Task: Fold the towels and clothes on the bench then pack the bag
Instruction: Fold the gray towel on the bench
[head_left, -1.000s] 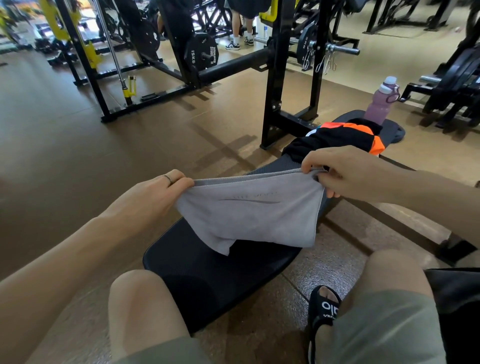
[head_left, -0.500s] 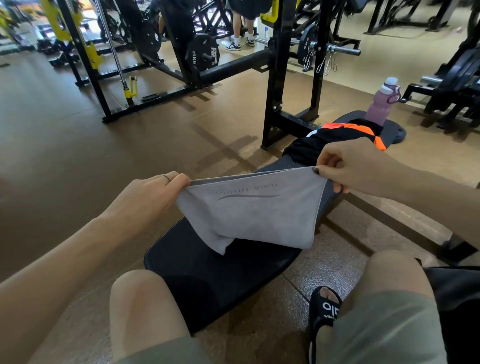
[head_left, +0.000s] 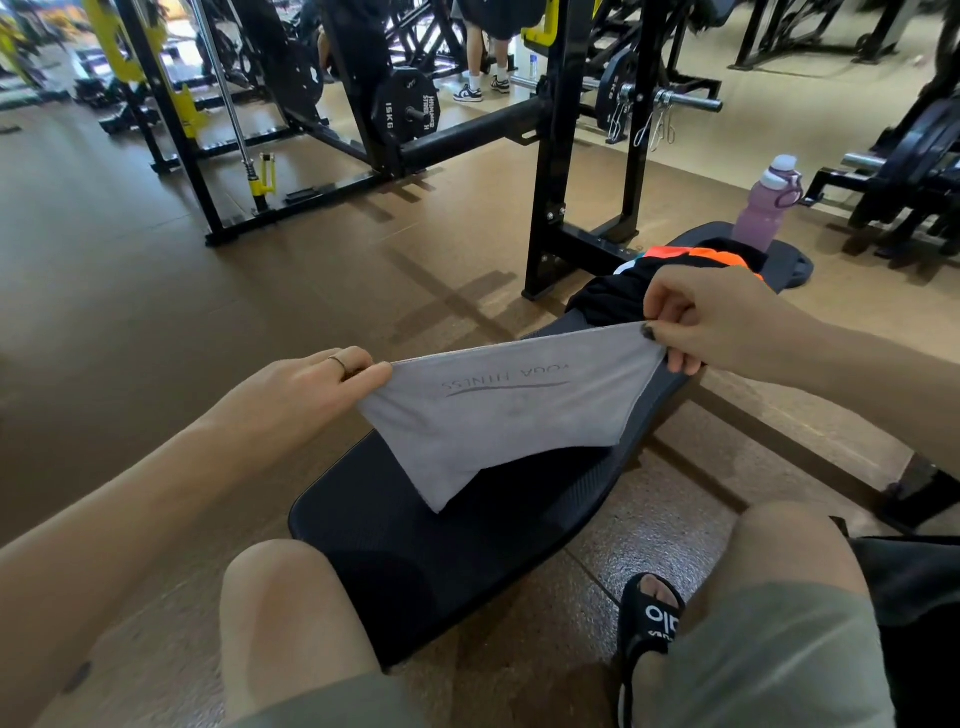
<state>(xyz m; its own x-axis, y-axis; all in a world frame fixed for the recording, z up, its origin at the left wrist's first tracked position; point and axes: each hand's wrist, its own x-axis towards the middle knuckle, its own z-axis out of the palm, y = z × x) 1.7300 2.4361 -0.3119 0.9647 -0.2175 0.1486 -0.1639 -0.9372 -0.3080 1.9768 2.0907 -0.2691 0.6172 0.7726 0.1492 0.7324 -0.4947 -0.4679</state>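
Grey towel (head_left: 498, 410) hangs stretched above the black counter (head_left: 467, 545); left hand (head_left: 306, 395) and right hand (head_left: 711, 317) each pinch one top corner with closed fingers (head_left: 660, 312).

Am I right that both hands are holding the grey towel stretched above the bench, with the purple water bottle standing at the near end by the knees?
Not quite. The head view shows the purple water bottle at the far end of the bench, beyond the black and orange clothes. The rest holds: the left hand and right hand hold the grey towel stretched above the bench.
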